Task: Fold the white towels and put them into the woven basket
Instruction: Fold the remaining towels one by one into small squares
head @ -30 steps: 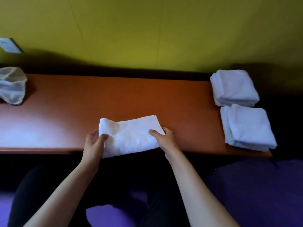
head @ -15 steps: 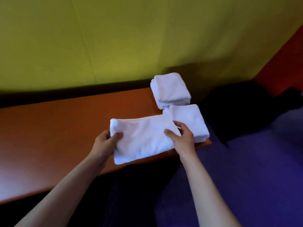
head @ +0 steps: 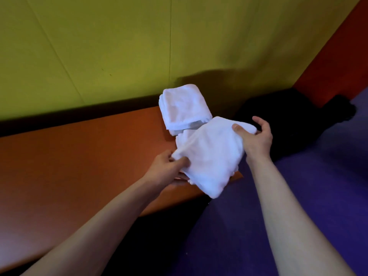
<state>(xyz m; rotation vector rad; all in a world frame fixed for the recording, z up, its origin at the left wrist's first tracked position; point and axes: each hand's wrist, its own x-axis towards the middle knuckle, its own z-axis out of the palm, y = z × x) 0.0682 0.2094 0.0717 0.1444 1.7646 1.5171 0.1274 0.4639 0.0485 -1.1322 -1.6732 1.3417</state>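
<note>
I hold a folded white towel (head: 211,156) in the air over the right end of the orange table (head: 79,156). My left hand (head: 167,170) pinches its near-left corner. My right hand (head: 254,138) grips its far-right edge, thumb on top. Under the held towel lies a stack of folded white towels (head: 184,137), mostly hidden by it. A second folded stack (head: 183,106) rests behind it at the table's back right. No woven basket is in view.
A yellow-green wall (head: 119,46) rises right behind the table. Purple floor (head: 318,176) spreads to the right and below the table's end. A dark shape (head: 288,116) lies beyond the table's right end, next to a red-orange wall (head: 342,56).
Both hands have lifted the towel off the table's front edge and carried it right, over the nearer stack. My view has swung right, so the crumpled cloth at the left has dropped out of sight.
</note>
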